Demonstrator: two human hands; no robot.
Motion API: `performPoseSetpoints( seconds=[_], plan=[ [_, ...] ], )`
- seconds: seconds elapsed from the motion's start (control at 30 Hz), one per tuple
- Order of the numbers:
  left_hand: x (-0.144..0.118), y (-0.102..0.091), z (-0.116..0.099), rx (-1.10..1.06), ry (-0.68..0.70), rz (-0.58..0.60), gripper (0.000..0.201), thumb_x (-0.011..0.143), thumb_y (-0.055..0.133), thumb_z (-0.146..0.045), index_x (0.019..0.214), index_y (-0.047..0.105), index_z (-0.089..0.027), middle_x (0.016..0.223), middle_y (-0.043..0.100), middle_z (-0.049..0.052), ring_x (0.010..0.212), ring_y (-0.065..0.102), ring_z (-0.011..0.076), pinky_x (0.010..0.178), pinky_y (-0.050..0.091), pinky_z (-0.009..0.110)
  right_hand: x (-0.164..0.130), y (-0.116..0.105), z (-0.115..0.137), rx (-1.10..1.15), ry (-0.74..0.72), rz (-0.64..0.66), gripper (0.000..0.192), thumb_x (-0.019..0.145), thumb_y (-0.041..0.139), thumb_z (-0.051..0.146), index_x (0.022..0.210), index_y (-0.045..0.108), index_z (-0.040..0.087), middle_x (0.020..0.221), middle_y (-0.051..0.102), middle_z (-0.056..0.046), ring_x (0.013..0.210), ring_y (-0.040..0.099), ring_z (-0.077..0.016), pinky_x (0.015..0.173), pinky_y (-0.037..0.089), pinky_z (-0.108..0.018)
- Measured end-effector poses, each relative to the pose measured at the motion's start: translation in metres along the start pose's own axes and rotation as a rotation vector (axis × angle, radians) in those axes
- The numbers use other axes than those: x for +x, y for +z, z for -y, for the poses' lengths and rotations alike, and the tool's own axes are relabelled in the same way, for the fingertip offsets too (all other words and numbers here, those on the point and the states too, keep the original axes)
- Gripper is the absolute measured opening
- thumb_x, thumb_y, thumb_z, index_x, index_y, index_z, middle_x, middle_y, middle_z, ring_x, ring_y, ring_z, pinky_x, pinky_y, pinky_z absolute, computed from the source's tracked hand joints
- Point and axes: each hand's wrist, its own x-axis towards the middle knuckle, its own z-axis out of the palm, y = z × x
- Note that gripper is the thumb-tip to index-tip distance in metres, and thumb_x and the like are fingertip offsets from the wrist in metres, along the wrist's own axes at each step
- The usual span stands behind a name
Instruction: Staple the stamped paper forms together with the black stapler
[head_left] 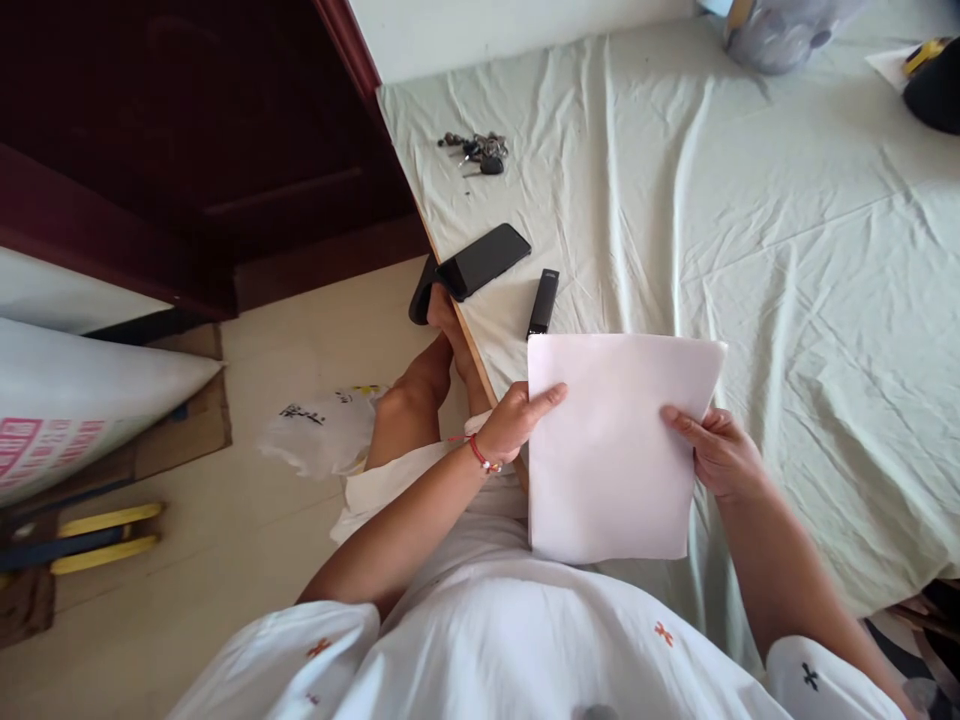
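A blank white stack of paper (615, 450) is held up between my two hands, over my lap and the near edge of the table. My left hand (517, 420) pinches its left edge, thumb on top and fingers hidden beneath. On the opposite side my right hand (716, 445) grips the right edge, also with the thumb on the upper face. Just beyond the paper's top left corner lies a small black oblong object (543, 302). Farther off, a black smartphone (486, 260) rests by the table's left edge.
A bunch of keys (480, 152) lies on the green tablecloth (810, 300). A clear plastic bag (780, 35) stands at the back, with a black object (934, 90) at far right. On the floor are a white plastic bag (322, 430), a large sack (82, 410) and yellow-handled tool (105, 540).
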Motion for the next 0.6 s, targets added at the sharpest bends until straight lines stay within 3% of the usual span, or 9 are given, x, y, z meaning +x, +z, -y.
performPoseSetpoints(
  seconds=[0.17,0.37,0.47,0.6],
  plan=[
    [-0.001,-0.001,0.009,-0.031,-0.025,-0.100,0.052,0.073,0.083,-0.068,0.082,0.076,-0.017,0.083,0.078,0.005,0.086,0.074,0.0253,0.078,0.059,0.034,0.004,0.007,-0.008,0.046,0.028,-0.055,0.044,0.058,0.098,0.051,0.071,0.075,0.016,0.069,0.076,-0.008,0.051,0.068,-0.0207,0.045,0.055,-0.029],
    [0.000,-0.004,0.014,0.027,-0.034,-0.090,0.054,0.074,0.081,-0.069,0.072,0.070,-0.016,0.071,0.070,0.003,0.070,0.065,0.0188,0.066,0.053,0.030,0.004,0.010,-0.007,0.107,-0.173,-0.059,0.046,0.071,0.092,0.051,0.104,0.081,0.020,0.088,0.080,-0.006,0.074,0.076,-0.0230,0.065,0.064,-0.034],
    [0.002,-0.005,0.012,0.003,0.007,-0.116,0.051,0.076,0.081,-0.068,0.073,0.070,-0.018,0.064,0.064,0.001,0.066,0.061,0.0175,0.063,0.051,0.030,0.005,0.013,-0.008,0.089,-0.169,-0.078,0.046,0.069,0.093,0.051,0.101,0.081,0.020,0.085,0.080,-0.005,0.075,0.076,-0.0236,0.064,0.063,-0.033],
    [0.015,-0.014,-0.001,0.050,0.130,-0.280,0.046,0.074,0.084,-0.061,0.070,0.067,-0.018,0.057,0.050,-0.004,0.051,0.045,0.0095,0.046,0.035,0.024,0.011,0.014,-0.008,0.048,-0.132,-0.101,0.043,0.065,0.094,0.054,0.086,0.079,0.020,0.074,0.076,-0.003,0.059,0.070,-0.0190,0.052,0.057,-0.028]
  ],
)
